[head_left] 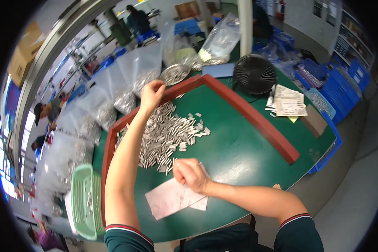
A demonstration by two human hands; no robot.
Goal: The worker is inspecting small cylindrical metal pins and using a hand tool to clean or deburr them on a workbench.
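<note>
A pile of small flat silver metal pieces [164,134] lies on the green table, inside a dark red wooden frame. My left hand [152,95] is raised over the far left side of the frame, beside a round metal bowl [175,74] that holds small parts. Its fingers are curled together, and whatever they hold is hidden. Close to the near edge of the pile, my right hand [192,174] is closed above some pale pinkish paper sheets [168,199]. I cannot make out what is between its fingers.
The red frame [250,115] borders the pile on several sides. Clear plastic bags of parts [105,111] line the left edge. A green basket [83,197] stands at the near left. Farther right are a black fan [255,74], papers [287,101] and blue crates [334,90].
</note>
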